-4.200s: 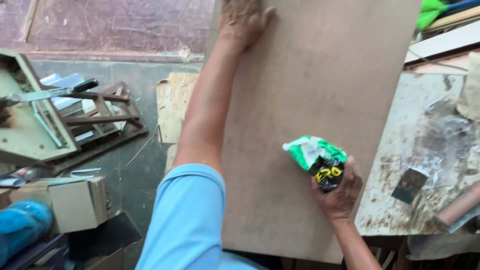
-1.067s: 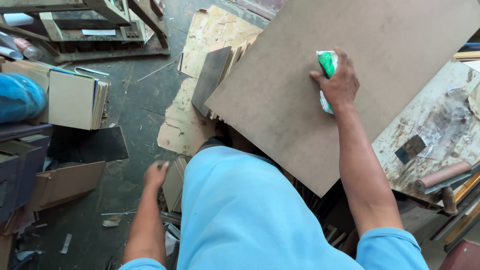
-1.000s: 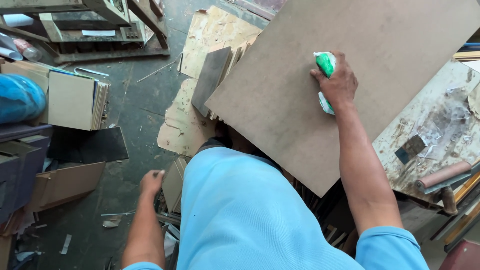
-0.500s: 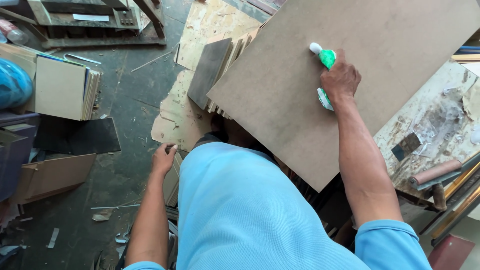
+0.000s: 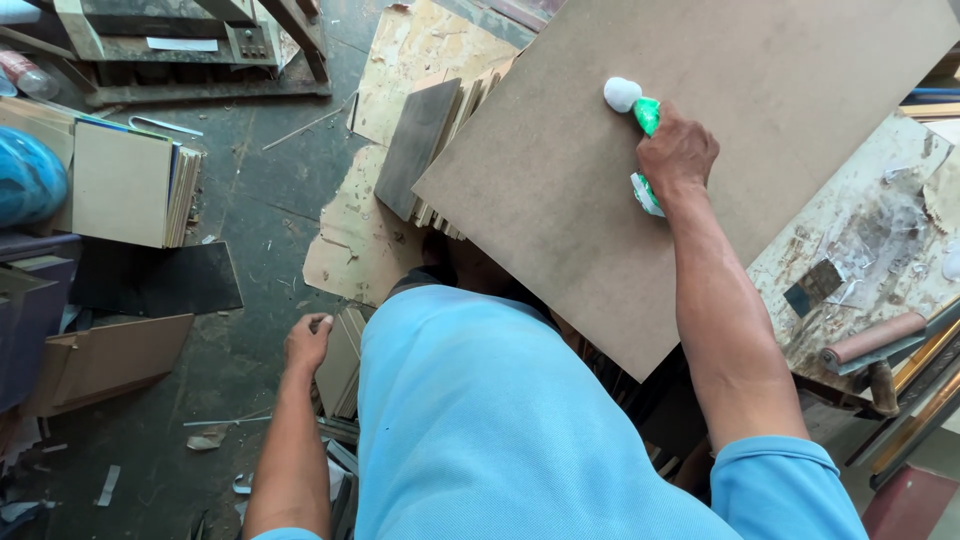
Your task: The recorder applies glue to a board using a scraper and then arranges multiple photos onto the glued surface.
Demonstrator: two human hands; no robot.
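Green glue pouch (image 5: 646,150) in right hand's (image 5: 678,152) closed grip, white blob (image 5: 622,94) on brown board (image 5: 700,180).

The person wore a plain light-blue short-sleeved shirt (image 5: 520,430). Both sleeves ended above the elbow, leaving the forearms bare. The hands (image 5: 678,152) carried no gloves.

The right hand (image 5: 677,150) has carried the green glue pouch (image 5: 646,116) further up the brown board (image 5: 600,220), and a white blob of glue (image 5: 622,94) now lies at its nozzle. The left hand (image 5: 306,342) has dropped from the board to the stacked boards (image 5: 340,365) beside the knee.
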